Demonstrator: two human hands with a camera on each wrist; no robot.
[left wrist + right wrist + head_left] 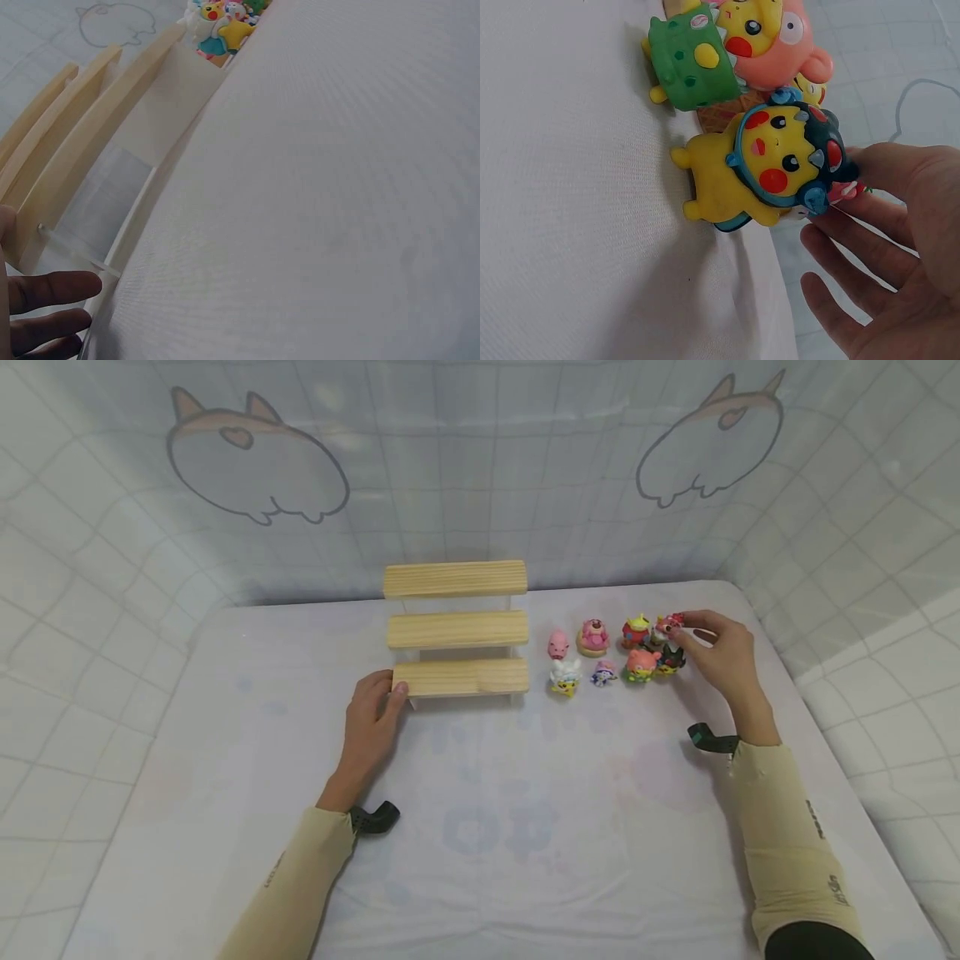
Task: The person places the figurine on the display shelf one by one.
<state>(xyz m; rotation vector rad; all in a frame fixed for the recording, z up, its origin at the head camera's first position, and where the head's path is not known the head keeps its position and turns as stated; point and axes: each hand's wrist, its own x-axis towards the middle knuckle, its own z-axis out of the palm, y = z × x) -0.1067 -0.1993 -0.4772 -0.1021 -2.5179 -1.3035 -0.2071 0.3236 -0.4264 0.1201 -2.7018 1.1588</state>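
Note:
My left hand point(367, 727) holds the left end of a three-tier wooden display stand point(461, 677), its thumb over the lowest board. In the left wrist view, the other fingers point(56, 291) extend beside the stand's clear side support. At the right, my right hand point(726, 658) pinches a small red-and-pink figurine point(667, 625) between thumb and forefinger. In the right wrist view that figurine is mostly hidden behind a yellow figurine with a dark horned hood point(776, 161). A pink-hooded figurine with a green body point(694, 56) stands beside it.
Other figurines stand right of the display stand: a pink pig-like one point(558, 644), a pink bear point(593, 637), a white-eared one point(565, 677), a small purple-and-white one point(603, 673) and a red-and-yellow one point(635, 631). White cloth point(480, 818) covers the table; a grid-patterned curtain point(487, 468) hangs behind.

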